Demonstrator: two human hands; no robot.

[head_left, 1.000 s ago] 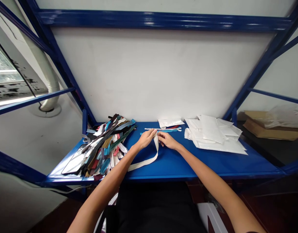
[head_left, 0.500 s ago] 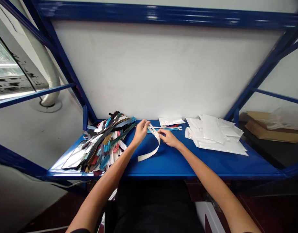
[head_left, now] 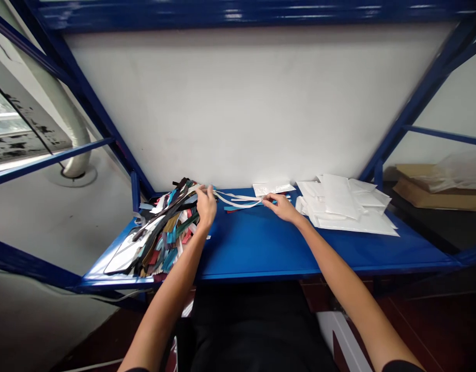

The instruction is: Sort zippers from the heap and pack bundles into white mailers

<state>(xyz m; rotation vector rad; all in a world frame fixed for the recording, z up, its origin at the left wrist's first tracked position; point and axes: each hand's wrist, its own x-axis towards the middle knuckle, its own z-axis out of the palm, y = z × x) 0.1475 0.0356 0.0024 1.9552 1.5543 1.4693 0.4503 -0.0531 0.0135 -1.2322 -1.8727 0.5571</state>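
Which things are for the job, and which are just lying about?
For the job:
- white strip, held by the left hand and right hand
- probably the colourful pile

Seemingly just lying about, untouched:
- white packets
- cardboard box
- plastic

We find the white back panel (head_left: 238, 108) evenly, softly lit, greying towards its top. Daylight shows in the window (head_left: 1, 111) at far left, and glare whitens the left end of the blue tabletop (head_left: 261, 248). Highlights streak the blue crossbar (head_left: 238, 13). The dark red floor (head_left: 408, 330) sinks into shadow. We notice slight blur on the left hand (head_left: 206, 206) and wide-angle stretching towards the edges.
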